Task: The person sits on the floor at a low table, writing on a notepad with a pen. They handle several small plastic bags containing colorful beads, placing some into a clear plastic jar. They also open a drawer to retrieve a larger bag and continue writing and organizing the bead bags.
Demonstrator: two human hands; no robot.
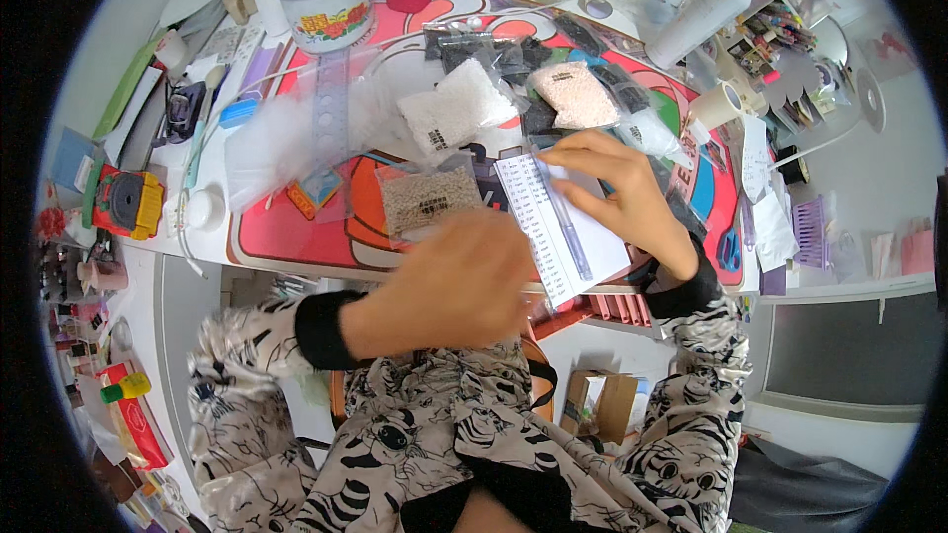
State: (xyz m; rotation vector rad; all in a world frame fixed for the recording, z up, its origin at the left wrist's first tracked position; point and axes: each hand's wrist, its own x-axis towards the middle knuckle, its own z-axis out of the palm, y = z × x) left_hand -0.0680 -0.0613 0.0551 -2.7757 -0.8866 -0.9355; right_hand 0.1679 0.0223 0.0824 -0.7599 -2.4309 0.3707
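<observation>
In front of me lies a sheet of lined paper [603, 237] with a handwritten list. A translucent pen [570, 240] rests across it. My right hand [622, 189] is over the sheet's upper part, thumb and index finger apart, with the index fingertip near the pen's upper end. My left hand [459, 277] is blurred above the table's front edge, its fingers curled and mostly hidden. Just beyond it sits a clear bag of beige beads [429, 196]. Behind are a bag of white beads [437, 126] and a bag of pale pink beads [574, 96].
Crumpled clear plastic [278, 141] and a clear ruler [331, 104] lie at the left. An enamel pot [326, 4] stands at the back. At the right are blue scissors [729, 248] and a white spray bottle [700, 21]. A white cable [180, 226] hangs over the left front edge.
</observation>
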